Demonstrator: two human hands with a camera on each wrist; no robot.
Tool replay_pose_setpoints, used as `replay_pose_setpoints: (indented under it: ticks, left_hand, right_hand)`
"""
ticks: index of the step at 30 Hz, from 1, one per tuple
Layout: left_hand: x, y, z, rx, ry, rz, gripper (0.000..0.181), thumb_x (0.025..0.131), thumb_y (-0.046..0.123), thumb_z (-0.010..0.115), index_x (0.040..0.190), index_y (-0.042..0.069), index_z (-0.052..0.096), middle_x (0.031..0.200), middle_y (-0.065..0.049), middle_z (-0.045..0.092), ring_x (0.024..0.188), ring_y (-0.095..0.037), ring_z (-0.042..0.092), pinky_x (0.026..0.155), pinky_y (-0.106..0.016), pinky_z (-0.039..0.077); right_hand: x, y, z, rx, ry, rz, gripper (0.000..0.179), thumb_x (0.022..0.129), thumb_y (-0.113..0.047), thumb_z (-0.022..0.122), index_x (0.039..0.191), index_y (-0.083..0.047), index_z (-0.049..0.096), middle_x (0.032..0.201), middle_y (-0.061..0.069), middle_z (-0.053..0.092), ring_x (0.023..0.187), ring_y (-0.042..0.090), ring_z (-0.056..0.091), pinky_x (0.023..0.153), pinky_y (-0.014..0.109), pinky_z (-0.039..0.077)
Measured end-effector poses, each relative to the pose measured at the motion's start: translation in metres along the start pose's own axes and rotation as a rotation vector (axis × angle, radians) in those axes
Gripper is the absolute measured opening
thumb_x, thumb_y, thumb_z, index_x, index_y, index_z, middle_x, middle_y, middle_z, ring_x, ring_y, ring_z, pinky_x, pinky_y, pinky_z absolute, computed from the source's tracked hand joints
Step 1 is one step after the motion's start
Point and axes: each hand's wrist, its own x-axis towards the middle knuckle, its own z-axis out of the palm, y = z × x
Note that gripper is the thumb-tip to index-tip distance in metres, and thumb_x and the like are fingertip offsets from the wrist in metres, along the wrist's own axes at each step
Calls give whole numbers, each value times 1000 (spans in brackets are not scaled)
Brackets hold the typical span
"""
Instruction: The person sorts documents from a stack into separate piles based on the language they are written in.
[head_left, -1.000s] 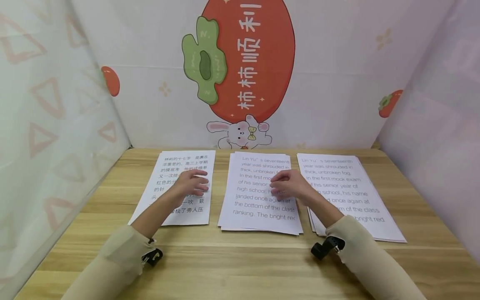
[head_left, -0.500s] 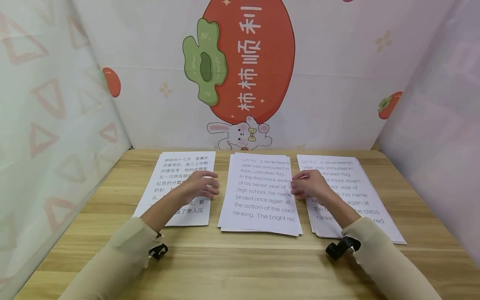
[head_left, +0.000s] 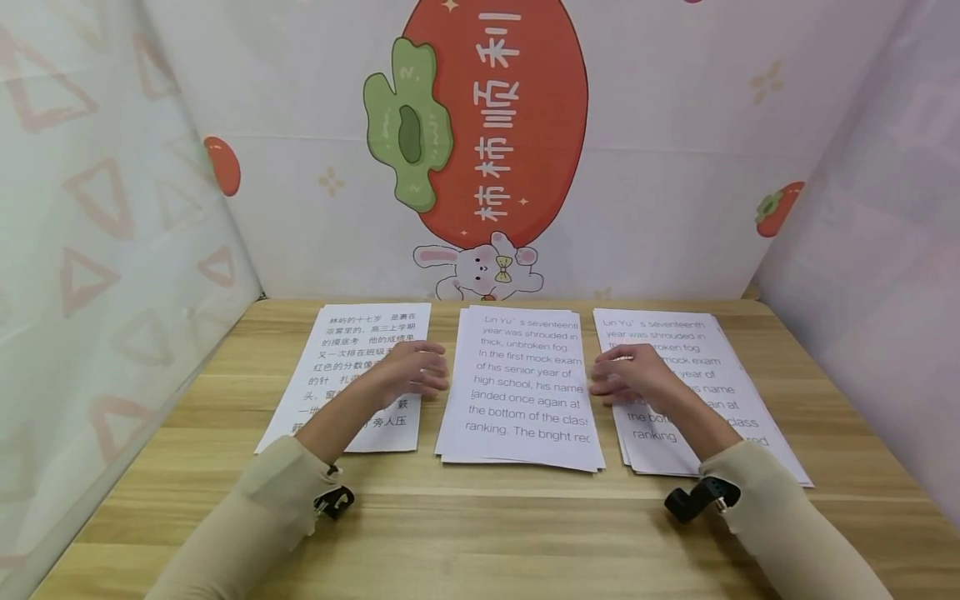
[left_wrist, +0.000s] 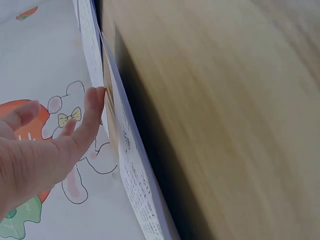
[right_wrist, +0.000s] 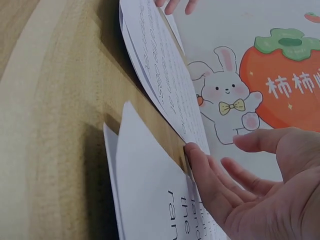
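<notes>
Three stacks of printed paper lie side by side on the wooden table. English text covers the middle stack (head_left: 517, 392), whose sheets are slightly out of line. My left hand (head_left: 412, 371) is over the right part of the left stack (head_left: 352, 333), which bears Chinese characters. Its fingertips reach into the gap beside the middle stack. Over the left part of the right stack (head_left: 720, 367), also in English, is my right hand (head_left: 633, 375), fingers loosely bent towards the middle stack's right edge. Neither hand holds anything. Whether the fingertips touch paper or table, I cannot tell.
Behind the table (head_left: 480, 533) stands a white backdrop (head_left: 660, 208) printed with a red persimmon and a rabbit. White side panels (head_left: 127, 250) flank it. Each wrist wears a black strap mount (head_left: 333, 502).
My right hand has moved right, off the middle stack and over the right stack. The left hand has shifted right, towards the middle stack. The paper stacks have stayed in place.
</notes>
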Motion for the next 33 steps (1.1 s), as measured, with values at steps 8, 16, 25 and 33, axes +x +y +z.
replay_pose_setpoints:
  ticks: [8,16,25,33]
  left_hand:
    - [4,0,4,-77,-8,-70,47,109,16,48,150,-7,41,140,-33,54,117,-42,68,96,-44,61]
    - [3,0,4,-101,11,-95,48,108,17,51,149,-6,43,137,-30,58,113,-40,69,95,-42,61]
    - [0,3,4,-106,18,-82,47,107,18,51,148,-5,45,136,-28,59,111,-37,70,92,-40,62]
    - [1,5,4,-193,9,-48,46,108,14,51,147,-9,43,136,-28,56,99,-29,73,94,-39,62]
  right_hand:
    - [0,4,-3,74,-42,30,44,103,-11,62,138,11,47,109,14,74,92,25,78,84,37,64]
    - [-1,5,-3,120,-69,32,47,104,-10,61,142,11,44,107,10,75,94,24,77,86,39,64]
    - [3,6,-1,155,-68,18,51,100,-6,65,143,10,43,101,11,76,89,19,76,83,36,65]
    - [4,9,5,132,-52,-35,52,99,-6,68,144,8,46,91,5,70,80,12,69,76,27,64]
